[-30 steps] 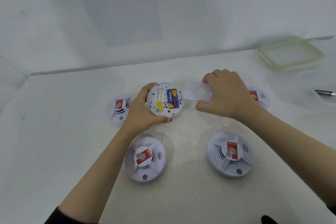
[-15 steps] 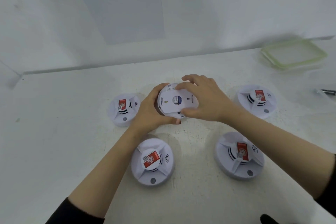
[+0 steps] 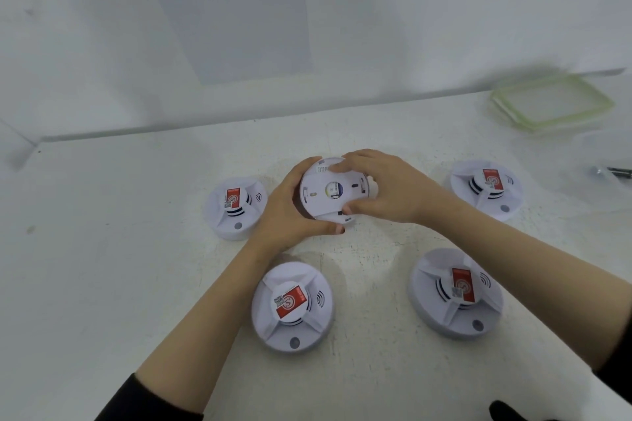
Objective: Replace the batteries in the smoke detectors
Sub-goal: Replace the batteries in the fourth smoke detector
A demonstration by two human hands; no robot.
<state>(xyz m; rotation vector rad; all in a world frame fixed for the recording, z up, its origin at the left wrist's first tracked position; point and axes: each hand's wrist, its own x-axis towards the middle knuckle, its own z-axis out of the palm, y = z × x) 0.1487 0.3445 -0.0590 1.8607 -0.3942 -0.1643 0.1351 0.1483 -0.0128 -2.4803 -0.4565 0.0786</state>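
At centre of the white table (image 3: 102, 284), left hand (image 3: 290, 212) cups an upturned smoke detector (image 3: 328, 195) while right hand (image 3: 386, 188) fingers grasp its back plate w/ tabs possibly misaligned, so a forced twist could jam or pop it loose.

Middle of table (image 3: 102, 249): we've got one detector (image 3: 330, 193) between left hand (image 3: 290, 212) and right hand (image 3: 393, 190). Four more sit around it: far-left detector (image 3: 236, 207), far-right detector (image 3: 487, 188), near-left detector (image 3: 292, 306), near-right detector (image 3: 455, 292). Container (image 3: 550, 102) back right by wall (image 3: 410, 27), pen (image 3: 614, 171) just in front of it. Sheet (image 3: 232, 10) on wall behind everything.
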